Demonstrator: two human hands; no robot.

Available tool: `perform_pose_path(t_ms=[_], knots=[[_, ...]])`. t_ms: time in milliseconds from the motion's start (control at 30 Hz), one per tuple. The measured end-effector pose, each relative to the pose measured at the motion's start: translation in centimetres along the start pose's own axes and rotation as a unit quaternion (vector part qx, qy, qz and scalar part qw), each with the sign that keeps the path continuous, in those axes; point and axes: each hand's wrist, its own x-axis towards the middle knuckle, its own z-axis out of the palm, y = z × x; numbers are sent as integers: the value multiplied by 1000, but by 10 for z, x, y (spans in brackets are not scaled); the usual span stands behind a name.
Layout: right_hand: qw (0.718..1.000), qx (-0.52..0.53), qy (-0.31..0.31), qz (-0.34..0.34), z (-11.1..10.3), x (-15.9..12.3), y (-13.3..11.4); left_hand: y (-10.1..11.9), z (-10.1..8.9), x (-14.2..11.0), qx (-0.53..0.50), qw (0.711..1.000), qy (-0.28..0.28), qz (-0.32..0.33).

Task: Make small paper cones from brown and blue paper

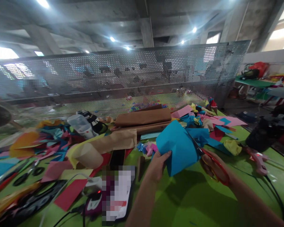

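My left hand (159, 164) pinches a sheet of blue paper (177, 148) by its lower left edge, holding it up above the green table. In my right hand (210, 164) are scissors (223, 171) with red handles. Their dark blades lie along the paper's right edge; whether they are cutting into it I cannot tell. Small blue and pink crumpled scraps (148, 148) lie just left of the paper. Behind it, more blue paper (198, 135) rests on the table.
A pink glue gun (259, 160) with a cord lies at the right. Brown paper rolls (143, 118) sit at the back, before a perforated metal screen (109, 82). A phone (121, 192), a power strip (94, 201), more scissors (26, 176) and colored paper fill the left side.
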Motion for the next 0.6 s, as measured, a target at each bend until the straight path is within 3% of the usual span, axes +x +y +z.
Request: perform_pose_path(t_ms=[400, 600], knots=[[1000, 4, 3, 11, 0, -1, 2, 2, 3, -2, -6, 1000, 9, -1], [999, 26, 33, 24, 3, 0, 1, 1, 3, -1, -2, 1000, 8, -6]])
